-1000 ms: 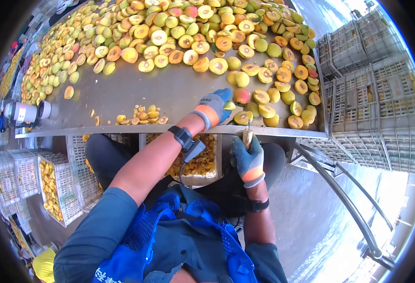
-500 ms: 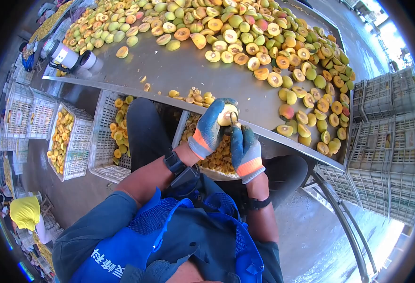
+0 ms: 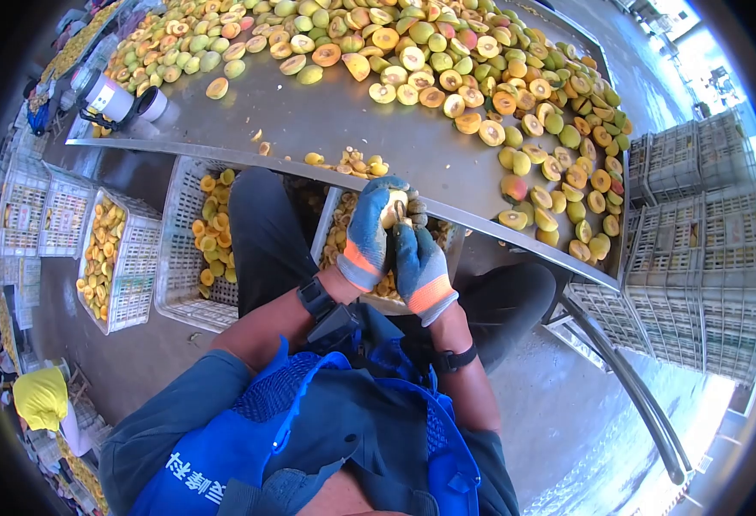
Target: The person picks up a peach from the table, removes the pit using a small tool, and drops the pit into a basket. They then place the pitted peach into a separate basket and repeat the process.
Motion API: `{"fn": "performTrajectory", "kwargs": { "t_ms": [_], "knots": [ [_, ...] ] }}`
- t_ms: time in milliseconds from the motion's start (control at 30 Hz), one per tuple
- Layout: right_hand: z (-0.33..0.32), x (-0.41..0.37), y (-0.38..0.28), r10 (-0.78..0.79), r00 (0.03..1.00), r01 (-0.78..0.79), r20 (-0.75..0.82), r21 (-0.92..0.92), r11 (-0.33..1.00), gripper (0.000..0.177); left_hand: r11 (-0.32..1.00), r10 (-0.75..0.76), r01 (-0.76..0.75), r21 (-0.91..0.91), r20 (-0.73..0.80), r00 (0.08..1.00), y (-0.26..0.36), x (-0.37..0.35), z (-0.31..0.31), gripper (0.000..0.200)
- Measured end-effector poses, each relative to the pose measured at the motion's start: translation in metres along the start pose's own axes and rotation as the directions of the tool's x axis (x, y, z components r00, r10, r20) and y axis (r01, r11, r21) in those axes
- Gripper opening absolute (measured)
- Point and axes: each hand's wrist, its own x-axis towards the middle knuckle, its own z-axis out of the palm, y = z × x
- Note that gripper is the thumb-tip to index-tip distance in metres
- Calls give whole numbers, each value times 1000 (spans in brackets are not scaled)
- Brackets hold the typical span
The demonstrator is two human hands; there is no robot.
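My left hand, in a blue, grey and orange work glove, is closed around a halved peach-like fruit above the table's near edge. My right hand, gloved alike, grips a small pitting tool with a looped metal end; the loop is at the fruit's cut face. Fingers hide most of the tool's handle. Below my hands stands a crate of small fruit pieces. Beyond them, many halved fruits with yellow-green skins and orange or pale flesh lie piled on the metal table.
A white cylindrical lamp-like device stands at the table's left. Crates of fruit halves stand on the floor to the left. Stacked plastic crates flank the right side, near a bent metal bar. A person in yellow is at lower left.
Both hands have shifted slightly left and the fruit half has turned, its cut face now angled more toward my right hand. The whole view has also shifted slightly.
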Motion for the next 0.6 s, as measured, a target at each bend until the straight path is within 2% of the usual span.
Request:
{"fn": "performTrajectory", "kwargs": {
  "t_ms": [100,200,267,300,333,400,433,533,600],
  "knots": [
    [-5,-3,-19,44,997,-28,61,-239,971,34,999,21,-20,44,-18,1000,-1,-5,0,26],
    [-11,-3,-27,91,989,-64,113,-223,973,35,956,174,-171,237,9,985,-7,-5,-4,24],
    [-14,-1,-20,73,984,-37,165,-211,977,42,908,239,-234,347,29,970,-7,-8,-2,24],
    [-14,0,-17,63,980,-24,189,-205,979,46,924,219,-215,315,24,975,-7,-7,-2,24],
    [-11,-2,-17,26,991,-2,134,-175,985,45,939,198,-195,283,18,980,-6,-7,-2,24],
    [0,-12,-19,-47,998,50,28,-123,991,43,998,48,-47,29,-11,999,0,-4,-1,24],
    [2,-11,-18,-54,999,54,-3,-117,992,40,1000,14,-15,-6,-61,998,4,-5,5,24],
    [0,-10,-14,-58,998,60,24,-129,990,37,999,40,-39,5,-28,999,3,-8,4,23],
    [1,-12,-13,-34,999,35,15,-117,993,37,985,126,-123,124,-18,992,-6,-6,-1,23]
  ]
}}
